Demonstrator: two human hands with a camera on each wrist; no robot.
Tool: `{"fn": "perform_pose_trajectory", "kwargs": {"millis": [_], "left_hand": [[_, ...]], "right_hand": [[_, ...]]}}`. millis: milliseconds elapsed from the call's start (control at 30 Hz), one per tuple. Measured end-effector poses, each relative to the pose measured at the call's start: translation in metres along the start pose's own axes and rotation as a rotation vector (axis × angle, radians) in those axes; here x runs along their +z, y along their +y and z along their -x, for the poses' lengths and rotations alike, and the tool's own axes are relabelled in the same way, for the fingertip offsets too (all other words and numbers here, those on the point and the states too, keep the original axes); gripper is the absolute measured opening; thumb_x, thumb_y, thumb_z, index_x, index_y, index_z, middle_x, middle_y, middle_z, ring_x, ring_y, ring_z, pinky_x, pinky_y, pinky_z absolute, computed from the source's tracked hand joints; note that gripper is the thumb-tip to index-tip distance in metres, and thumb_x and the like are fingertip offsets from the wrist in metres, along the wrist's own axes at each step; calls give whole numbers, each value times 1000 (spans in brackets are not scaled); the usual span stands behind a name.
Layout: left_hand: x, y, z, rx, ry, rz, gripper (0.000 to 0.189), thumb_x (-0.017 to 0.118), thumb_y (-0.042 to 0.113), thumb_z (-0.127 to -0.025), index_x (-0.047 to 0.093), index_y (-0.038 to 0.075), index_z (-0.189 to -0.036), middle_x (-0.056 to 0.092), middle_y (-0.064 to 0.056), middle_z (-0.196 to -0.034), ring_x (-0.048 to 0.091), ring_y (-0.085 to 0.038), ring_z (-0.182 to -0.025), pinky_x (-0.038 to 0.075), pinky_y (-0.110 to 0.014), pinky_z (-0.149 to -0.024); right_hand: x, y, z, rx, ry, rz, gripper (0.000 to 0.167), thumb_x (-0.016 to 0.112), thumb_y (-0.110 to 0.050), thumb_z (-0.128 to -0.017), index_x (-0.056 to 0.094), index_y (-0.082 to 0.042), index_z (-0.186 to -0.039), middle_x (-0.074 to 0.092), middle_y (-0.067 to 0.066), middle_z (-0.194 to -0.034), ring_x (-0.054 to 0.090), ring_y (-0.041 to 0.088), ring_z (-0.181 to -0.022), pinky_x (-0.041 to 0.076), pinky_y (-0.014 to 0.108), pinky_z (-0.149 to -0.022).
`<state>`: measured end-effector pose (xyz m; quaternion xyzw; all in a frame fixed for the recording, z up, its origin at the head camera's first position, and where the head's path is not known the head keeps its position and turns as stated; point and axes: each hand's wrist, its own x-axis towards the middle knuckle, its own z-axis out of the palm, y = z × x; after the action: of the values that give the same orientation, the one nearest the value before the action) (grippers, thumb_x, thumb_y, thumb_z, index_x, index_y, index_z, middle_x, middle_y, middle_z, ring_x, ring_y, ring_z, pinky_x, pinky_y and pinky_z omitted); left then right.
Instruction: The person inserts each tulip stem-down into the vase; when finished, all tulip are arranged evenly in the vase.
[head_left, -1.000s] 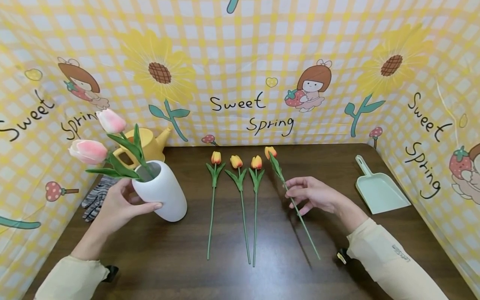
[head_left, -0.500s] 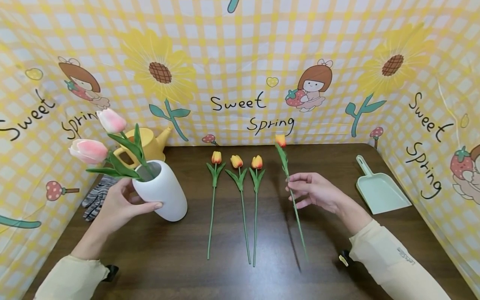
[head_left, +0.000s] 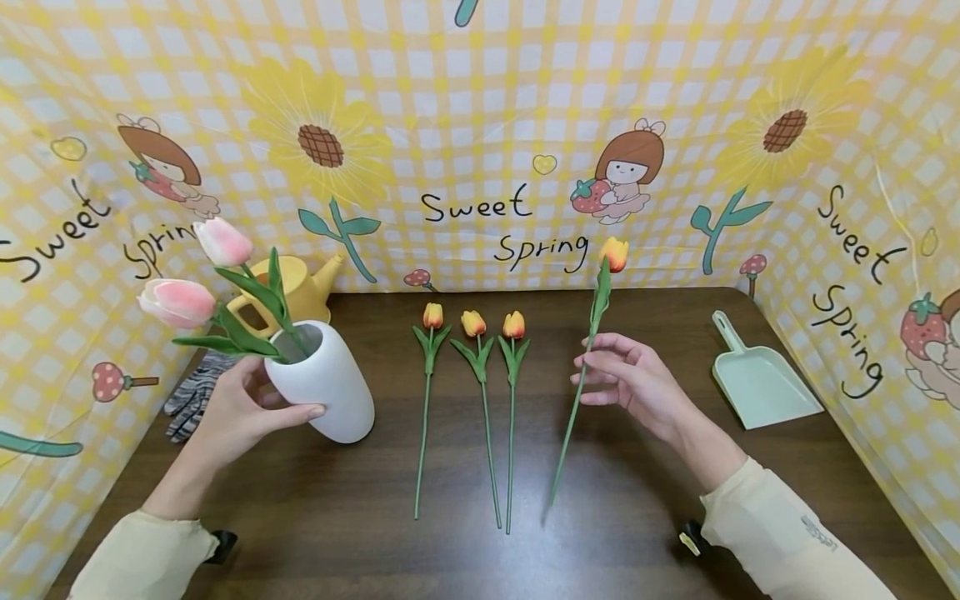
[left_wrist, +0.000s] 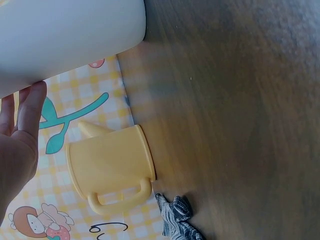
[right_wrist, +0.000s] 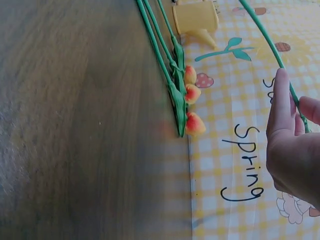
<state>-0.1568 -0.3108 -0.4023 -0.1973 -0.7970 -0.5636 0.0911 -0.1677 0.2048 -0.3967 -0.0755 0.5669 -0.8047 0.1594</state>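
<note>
1. While the left hand (head_left: pixel 247 404) curls round the white vase (head_left: pixel 333 392), thumb in front and fingers behind, a light, even hold should be enough to steady it; whether it truly leans or only looks so from the head camera, I cannot tell.
2. Out to the right, well apart from the vase, the right hand (head_left: pixel 637 379) pinches an orange-yellow tulip (head_left: pixel 600 300) by the stem below its leaves, bloom up. Whether the lower end touches the bench (head_left: pixel 375 546) is hard to tell.
3. Judging by this grip, the step is bringing the stem upright: a loose pinch lets it swivel, and a firmer one would then stop it swinging.
4. Toward the vase lie three tulips (head_left: pixel 474 323), so any sideways carry wants height. Two pink tulips (head_left: pixel 225 242) lean out over the left of the mouth, leaving room at its right.
5. Dark and wood-grained, the bench has a soft sheen near its middle.
6. Yellow checked cloth (head_left: pixel 465 100) printed "Sweet Spring" walls the back and sides. A yellow watering can (head_left: pixel 296 287) and a striped glove (head_left: pixel 197 393) sit by the vase, a pale green dustpan (head_left: pixel 765 383) far right.
</note>
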Motion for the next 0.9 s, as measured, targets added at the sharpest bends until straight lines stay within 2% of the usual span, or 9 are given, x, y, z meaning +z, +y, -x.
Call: {"fn": "perform_pose_trajectory", "kwargs": {"millis": [300, 533, 700, 900], "left_hand": [[1, 1, 0, 1, 3, -21, 80, 88, -19, -64, 55, -1, -135, 65, -13, -116, 71, -14, -98, 61, -29, -77], [1, 0, 0, 5, 1, -37, 83, 88, -19, -63, 54, 0, -137, 64, -12, -118, 71, -14, -99, 61, -28, -77], [1, 0, -1, 10, -6, -25, 83, 87, -19, -63, 54, -1, -137, 65, -12, -118, 71, -14, -98, 61, -28, -77], [1, 1, 0, 0, 2, -7, 81, 86, -20, -64, 54, -2, -136, 65, -12, -116, 71, -13, -98, 61, -28, -77]], "right_hand": [[7, -3, 7, -68, -39, -44, 10, 58, -4, -103, 63, -5, -112, 73, 7, -103, 74, 26, -91, 64, 44, -74], [14, 0, 9, -92, -25, -48, 25, 58, -2, -102, 59, -5, -127, 73, 7, -101, 74, 23, -88, 64, 44, -74], [19, 6, 10, -65, -46, -50, 17, 57, -1, -102, 64, -5, -118, 73, 6, -103, 73, 25, -91, 63, 45, -75], [28, 6, 6, -67, -62, -46, 14, 60, -2, -101, 65, -6, -113, 73, 7, -103, 73, 26, -92, 62, 49, -78]]}}
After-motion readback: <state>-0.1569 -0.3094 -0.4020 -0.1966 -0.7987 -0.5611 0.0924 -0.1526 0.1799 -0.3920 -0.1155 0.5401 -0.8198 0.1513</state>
